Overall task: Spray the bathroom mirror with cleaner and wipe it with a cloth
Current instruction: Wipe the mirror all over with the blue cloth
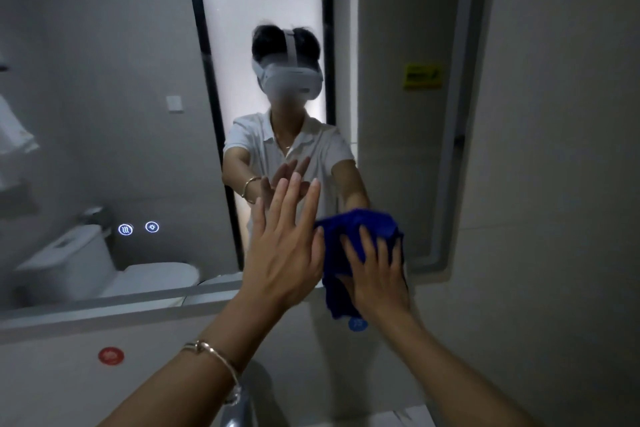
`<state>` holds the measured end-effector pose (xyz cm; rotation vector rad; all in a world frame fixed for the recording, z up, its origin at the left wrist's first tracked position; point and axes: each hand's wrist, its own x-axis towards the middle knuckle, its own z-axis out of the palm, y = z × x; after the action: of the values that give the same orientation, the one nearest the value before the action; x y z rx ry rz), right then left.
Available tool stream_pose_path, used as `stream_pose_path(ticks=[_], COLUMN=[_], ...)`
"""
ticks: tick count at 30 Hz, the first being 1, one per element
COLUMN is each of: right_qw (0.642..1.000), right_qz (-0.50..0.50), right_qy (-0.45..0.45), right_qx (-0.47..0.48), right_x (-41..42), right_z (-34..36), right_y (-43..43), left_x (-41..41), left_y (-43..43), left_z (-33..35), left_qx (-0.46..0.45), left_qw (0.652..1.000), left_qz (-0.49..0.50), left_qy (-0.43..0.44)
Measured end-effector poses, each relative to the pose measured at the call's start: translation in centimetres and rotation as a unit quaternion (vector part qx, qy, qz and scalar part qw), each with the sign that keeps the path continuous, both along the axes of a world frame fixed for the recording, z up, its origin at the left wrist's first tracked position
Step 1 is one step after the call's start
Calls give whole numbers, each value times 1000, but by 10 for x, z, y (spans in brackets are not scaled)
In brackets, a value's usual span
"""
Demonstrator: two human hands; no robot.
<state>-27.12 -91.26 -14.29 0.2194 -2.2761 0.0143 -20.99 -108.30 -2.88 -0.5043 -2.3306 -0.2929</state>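
Note:
The bathroom mirror (114, 121) fills the wall ahead and reflects a person in a headset reaching forward. My right hand (375, 274) presses a dark blue cloth (356, 229) flat against the glass near its lower right corner, fingers spread over the cloth. My left hand (287, 246) is raised just left of the cloth with straight fingers, palm toward the mirror at its lower edge, a thin bracelet on the wrist. No spray bottle is in view.
Two lit touch icons (138, 228) glow on the mirror at lower left. A chrome faucet (239, 409) rises below my left forearm. Red (110, 355) and blue (357, 323) round stickers sit on the white ledge under the mirror. A plain wall stands to the right.

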Motion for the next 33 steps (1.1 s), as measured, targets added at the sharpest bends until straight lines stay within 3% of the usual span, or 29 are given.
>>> stream_pose_path(ticks=[2,5,7,10,14,19,25,29,33], right_qw=[999,997,999,992,984,988,986,982,963], right_qz=[10,23,23,26,11,-8,-39,-35,-6], right_qy=[-22,-56,-42,51,75,45,-88,-127,-86], right_qx=[31,50,-4,-109,-163,-149,-137,-136,-257], right_x=[0,-4,-5,-17,-21,-17,1,1,0], right_z=[-18,11,56,148,236,162,24,28,88], right_y=[5,21,36,64,82,75,85,83,79], left_x=[2,1,-2,-8,-16,-16,-10,-10,-12], left_y=[3,4,3,6,28,63,81,76,59], left_z=[-5,-4,4,20,43,55,-3,10,49], left_qx=[-15,-32,-27,-22,-27,-20,-67,-95,-96], left_qw=[1000,999,1000,999,998,996,996,994,992], left_qz=[-2,-8,-11,-11,-16,-55,-60,-49,-30], left_qy=[2,8,10,33,51,67,20,37,73])
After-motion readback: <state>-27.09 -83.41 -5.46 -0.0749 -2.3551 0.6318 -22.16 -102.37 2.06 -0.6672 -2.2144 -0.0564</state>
